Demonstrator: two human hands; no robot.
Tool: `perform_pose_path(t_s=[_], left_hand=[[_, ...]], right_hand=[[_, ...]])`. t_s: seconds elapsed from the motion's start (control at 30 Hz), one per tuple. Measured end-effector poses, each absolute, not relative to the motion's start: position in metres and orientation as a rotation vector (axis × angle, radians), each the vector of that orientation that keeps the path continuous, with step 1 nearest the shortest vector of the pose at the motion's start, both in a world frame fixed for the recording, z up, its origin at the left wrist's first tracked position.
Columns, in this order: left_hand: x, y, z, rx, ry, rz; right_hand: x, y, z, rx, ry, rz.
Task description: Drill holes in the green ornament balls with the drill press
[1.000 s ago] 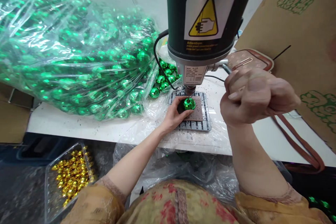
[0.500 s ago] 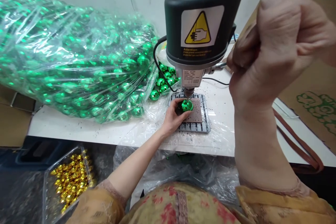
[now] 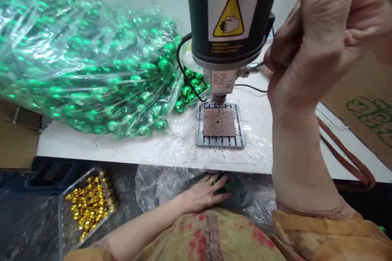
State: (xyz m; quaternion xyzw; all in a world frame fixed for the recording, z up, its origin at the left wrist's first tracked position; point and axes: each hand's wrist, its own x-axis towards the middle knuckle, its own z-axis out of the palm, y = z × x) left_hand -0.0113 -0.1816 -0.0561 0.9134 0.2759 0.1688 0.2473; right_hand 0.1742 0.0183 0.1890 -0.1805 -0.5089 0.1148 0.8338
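In the head view my left hand [image 3: 206,192] is below the table's front edge, palm down, over a clear plastic bag [image 3: 153,183]. Its fingers are spread, and a shiny green ball [image 3: 223,184] shows beneath and beside the fingertips; the thumb is hidden. My right hand [image 3: 324,36], raised at the upper right, is wrapped round the handle of the bench drill press [image 3: 235,20]; only the metal lever's inner end [image 3: 255,67] shows. Below the drill bit [image 3: 219,109], a brown square board [image 3: 211,124] with a dark hole lies on the slotted metal base [image 3: 240,140].
A big clear bag of green balls [image 3: 92,65] fills the table's left side, with loose green balls [image 3: 180,106] at its mouth. Dark shavings speckle the white table [image 3: 107,147]. Lower left is a clear bin of gold balls [image 3: 92,204]. A cardboard box [image 3: 361,89] stands right.
My left hand has left the drill base and moved down towards me, over the plastic below the table edge. The green ball is gone from the brown board. My right hand remains on the handle.
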Motion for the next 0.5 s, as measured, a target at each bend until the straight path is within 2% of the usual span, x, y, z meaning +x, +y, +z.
perform_pose_path(t_s=[0.07,0.17,0.23,0.3,0.37,0.5], left_hand=[[-0.016,-0.178,-0.058,2.58,0.717,0.43],[-0.026,-0.149,-0.041,2.619,0.712,0.772],[-0.036,-0.112,-0.02,2.575,0.965,1.077],[-0.05,-0.065,0.001,2.454,1.384,1.225],[-0.063,-0.018,0.018,2.399,1.684,1.129],[-0.081,0.042,0.026,2.477,1.939,0.579]], right_hand=[[0.173,0.019,0.189,-0.358,-1.069,0.212],[0.173,0.018,0.188,-0.37,-1.059,0.224],[0.174,0.018,0.187,-0.391,-1.047,0.249],[0.175,0.019,0.187,-0.37,-1.032,0.253],[0.175,0.019,0.187,-0.348,-1.028,0.25],[0.173,0.014,0.189,-0.383,-1.042,0.279]])
